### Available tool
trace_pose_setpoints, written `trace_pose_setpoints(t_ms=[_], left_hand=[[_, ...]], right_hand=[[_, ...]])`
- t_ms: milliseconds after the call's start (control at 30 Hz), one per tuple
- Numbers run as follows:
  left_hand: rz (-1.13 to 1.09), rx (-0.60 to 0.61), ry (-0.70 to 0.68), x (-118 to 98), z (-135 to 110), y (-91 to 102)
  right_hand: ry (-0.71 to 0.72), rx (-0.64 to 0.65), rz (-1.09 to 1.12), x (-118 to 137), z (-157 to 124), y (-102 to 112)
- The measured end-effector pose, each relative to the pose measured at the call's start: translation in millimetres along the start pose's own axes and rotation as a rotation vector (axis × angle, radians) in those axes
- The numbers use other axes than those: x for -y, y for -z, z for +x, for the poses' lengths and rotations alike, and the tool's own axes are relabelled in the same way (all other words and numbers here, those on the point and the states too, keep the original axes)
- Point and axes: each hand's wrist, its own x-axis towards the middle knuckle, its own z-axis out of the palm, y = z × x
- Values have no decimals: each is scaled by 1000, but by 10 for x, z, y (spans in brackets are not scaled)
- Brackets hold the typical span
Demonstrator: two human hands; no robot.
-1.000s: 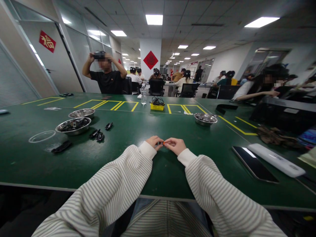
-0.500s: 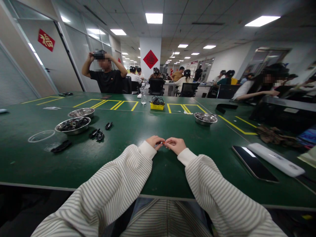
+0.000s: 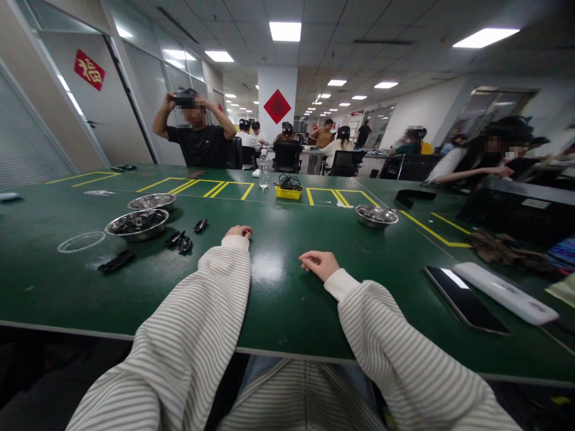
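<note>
My left hand (image 3: 239, 231) is over the green table, a little right of a small black part (image 3: 200, 225). Its fingers are curled in, and anything inside them is hidden. To the right and nearer to me, my right hand (image 3: 320, 264) rests close to the tabletop with thumb and fingers pressed together. Whatever it may pinch is too small to make out. Several more black parts (image 3: 179, 242) lie in a small heap left of my left hand. Behind them stands a steel bowl (image 3: 138, 234) filled with black parts.
Another steel bowl (image 3: 151, 202) sits behind the filled one, beside a clear plastic tub (image 3: 81, 242). Farther off are a water bottle (image 3: 263, 170) and a yellow box (image 3: 288, 193) of cables. At right are a third bowl (image 3: 377, 218), a phone (image 3: 465, 302) and a white device (image 3: 505, 293).
My hands have come apart. The left one has moved left and away from me, while the right one has stayed in place. The small orange-red piece between the fingertips no longer shows.
</note>
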Motion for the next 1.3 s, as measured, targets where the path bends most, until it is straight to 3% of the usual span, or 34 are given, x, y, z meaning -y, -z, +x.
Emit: trace_pose_setpoints(t_ms=[133, 267, 567, 767, 900, 1300], left_hand=[[100, 93, 122, 206, 111, 25], [130, 133, 137, 238, 116, 27], [130, -32, 109, 227, 91, -69], [136, -6, -146, 273, 148, -157], [93, -37, -313, 180, 100, -185], [-225, 47, -874, -759, -499, -370]], right_hand=[[-16, 16, 4, -9, 4, -7], [-30, 22, 8, 7, -2, -9], [-13, 26, -35, 9, -1, -3], [-1, 47, -49, -47, 5, -15], [4, 58, -63, -56, 1, -15], [-14, -3, -143, -55, 26, -7]])
